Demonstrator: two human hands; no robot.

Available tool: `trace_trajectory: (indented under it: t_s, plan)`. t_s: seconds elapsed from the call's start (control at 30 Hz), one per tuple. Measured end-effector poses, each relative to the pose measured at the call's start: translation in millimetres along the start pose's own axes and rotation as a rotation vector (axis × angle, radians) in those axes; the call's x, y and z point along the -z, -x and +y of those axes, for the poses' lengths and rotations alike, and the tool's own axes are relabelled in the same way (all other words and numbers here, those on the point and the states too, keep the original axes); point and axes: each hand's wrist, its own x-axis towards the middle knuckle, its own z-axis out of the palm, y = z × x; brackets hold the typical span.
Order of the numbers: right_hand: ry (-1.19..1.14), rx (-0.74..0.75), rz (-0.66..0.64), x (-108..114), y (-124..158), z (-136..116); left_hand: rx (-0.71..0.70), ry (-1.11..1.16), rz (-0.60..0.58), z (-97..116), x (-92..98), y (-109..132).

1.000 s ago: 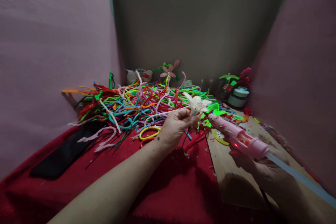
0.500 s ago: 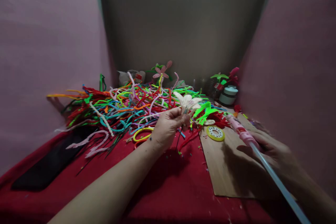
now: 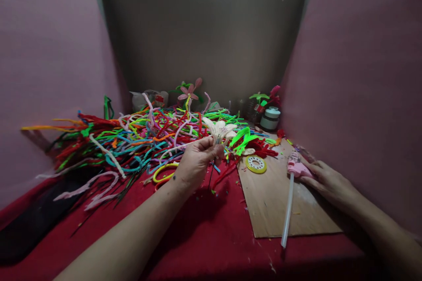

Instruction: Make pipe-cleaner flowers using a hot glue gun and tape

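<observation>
Between the thumb and fingers of my left hand [image 3: 199,158] is a white flower [image 3: 220,130] of pipe cleaners, its petals facing up. A thin dark stem [image 3: 211,176] runs down from it below the hand. My right hand [image 3: 329,182] grips the handle of a pink hot glue gun [image 3: 296,166], which is low over or resting on the wooden board [image 3: 273,210]; which of the two I cannot tell. A long pale glue stick [image 3: 287,215] sticks out of the gun's back toward me.
A big heap of coloured pipe cleaners [image 3: 132,140] spreads across the left and back. Yellow-handled scissors [image 3: 161,172] lie by my left wrist. A yellow tape roll [image 3: 256,164] lies on the board. Behind stands a lidded jar [image 3: 270,118]; a dark flat object [image 3: 29,224] lies at left.
My right hand has lowered the glue gun to the board and turned it, so the glue stick now points toward the front edge. The left hand still holds the flower. The view has shifted right.
</observation>
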Motion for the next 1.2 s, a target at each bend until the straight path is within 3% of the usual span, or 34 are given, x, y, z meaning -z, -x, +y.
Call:
trace_trajectory:
  t_s: [0.07, 0.13, 0.2, 0.33, 0.37, 0.47, 0.57, 0.73, 0.87, 0.97, 1.2]
  plan:
    - [0.035, 0.057, -0.006, 10.0, -3.8, -9.9, 0.001, 0.021, -0.003, 0.2, -0.9, 0.5]
    - [-0.036, 0.061, 0.084, 24.4, -6.1, -35.8, 0.004, 0.051, -0.017, 0.3, -3.0, 1.8]
    - [-0.336, 0.011, 0.162, 37.1, -8.2, -75.9, 0.013, 0.088, -0.042, 0.7, -6.5, 3.8]
    - [-1.096, -0.124, -0.091, 38.4, -18.9, -161.4, 0.043, 0.161, -0.06, 3.4, -14.0, 8.7]
    - [-1.28, -0.179, -0.085, 34.4, -22.9, -177.0, 0.054, 0.179, -0.056, 4.4, -15.3, 9.8]
    - [-1.683, -0.308, -0.068, 22.3, -34.9, -205.1, 0.093, 0.222, -0.051, 6.1, -17.4, 11.9]
    - [-1.88, -0.336, -0.137, 17.6, -43.1, -214.1, 0.121, 0.26, -0.075, 3.6, -17.6, 12.5]
    - [-1.927, -0.318, -0.182, 17.6, -45.7, -218.2, 0.155, 0.298, -0.12, -2.6, -18.1, 13.1]
    - [-1.847, -0.311, 0.016, 17.8, -39.3, -219.5, 0.123, 0.24, -0.077, 1.3, -15.4, 12.0]
    - [-1.656, -0.232, 0.149, 20.8, -33.8, -219.1, 0.058, 0.122, -0.041, 6.5, -11.3, 10.0]
    - [-1.369, -0.158, 0.096, 30.9, -31.3, -224.6, 0.068, -0.04, -0.009, 8.4, -12.5, 11.3]
